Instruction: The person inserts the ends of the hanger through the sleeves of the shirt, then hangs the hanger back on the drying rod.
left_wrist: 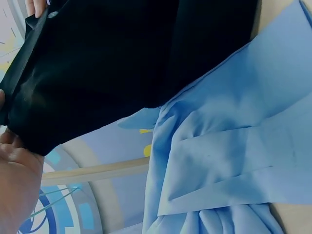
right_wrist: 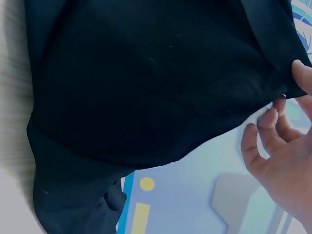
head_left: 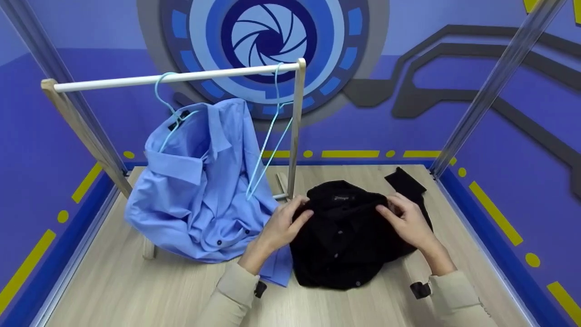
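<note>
A black buttoned shirt (head_left: 345, 245) is held up by its collar end over the wooden table, its lower part bunched. My left hand (head_left: 286, 222) pinches the shirt's left upper edge between thumb and fingers. On the opposite side, my right hand (head_left: 406, 220) pinches the other upper edge; the right wrist view shows that hand (right_wrist: 287, 146) with thumb above the cloth and fingers beneath. A black sleeve end (head_left: 405, 180) lies behind on the table. To the left, a blue shirt (head_left: 190, 200) hangs on a light-blue hanger (head_left: 160, 88), its lower part resting on the table.
A wooden rack (head_left: 75, 113) with a white rod (head_left: 181, 78) stands at the left. A bare light-blue hanger (head_left: 268, 150) hangs near the rack's right post (head_left: 297, 131). Blue and purple walls (head_left: 454, 127) enclose the table (head_left: 118, 290) on three sides.
</note>
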`<state>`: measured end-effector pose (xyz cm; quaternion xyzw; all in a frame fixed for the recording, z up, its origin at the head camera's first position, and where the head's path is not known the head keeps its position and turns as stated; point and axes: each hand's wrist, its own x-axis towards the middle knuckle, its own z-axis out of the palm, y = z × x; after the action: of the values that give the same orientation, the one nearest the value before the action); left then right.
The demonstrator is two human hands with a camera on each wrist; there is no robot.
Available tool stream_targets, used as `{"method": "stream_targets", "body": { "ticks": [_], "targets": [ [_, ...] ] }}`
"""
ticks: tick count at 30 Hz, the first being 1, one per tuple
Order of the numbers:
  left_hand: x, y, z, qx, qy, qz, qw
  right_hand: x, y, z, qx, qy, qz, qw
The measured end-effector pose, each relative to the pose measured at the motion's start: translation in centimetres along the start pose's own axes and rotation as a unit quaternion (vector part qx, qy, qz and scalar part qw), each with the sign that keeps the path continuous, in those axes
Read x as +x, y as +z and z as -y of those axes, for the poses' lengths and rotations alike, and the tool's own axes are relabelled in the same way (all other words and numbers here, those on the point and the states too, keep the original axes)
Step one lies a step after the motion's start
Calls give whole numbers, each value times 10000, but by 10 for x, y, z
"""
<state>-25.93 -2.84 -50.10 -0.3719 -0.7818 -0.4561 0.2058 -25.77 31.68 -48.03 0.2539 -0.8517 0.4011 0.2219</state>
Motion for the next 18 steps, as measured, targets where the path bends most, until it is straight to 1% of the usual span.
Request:
{"method": "stream_targets", "body": {
  "ticks": [2,3,5,6,8,10,12,15,18],
  "targets": [
    [0,-1,-2,165,98,34,9998,1,0,1,-76,147,-13,9999],
    [0,-2,-3,230,98,82,9997,1,-1,2,-81,226,-63,9997],
    [0,-4,-5,334,-4,261,9991,3,-1,3,-52,377,-236,9990],
    [0,-5,-5,359,-119,385,9985,4,-2,4,-34,438,-328,9985],
    [-1,-6,-5,387,-441,668,9960,6,-3,4,46,518,-524,9973],
    [-3,-7,-4,451,-790,983,9910,8,-5,4,120,598,-674,9959],
    [-5,-6,-1,499,-1073,1302,9844,9,-8,6,180,695,-791,9943],
    [-9,-7,3,547,-1288,1628,9767,10,-12,8,201,921,-997,9905],
    [-11,-8,9,545,-1266,1793,9741,10,-16,11,161,1108,-1166,9868]
  ]
}}
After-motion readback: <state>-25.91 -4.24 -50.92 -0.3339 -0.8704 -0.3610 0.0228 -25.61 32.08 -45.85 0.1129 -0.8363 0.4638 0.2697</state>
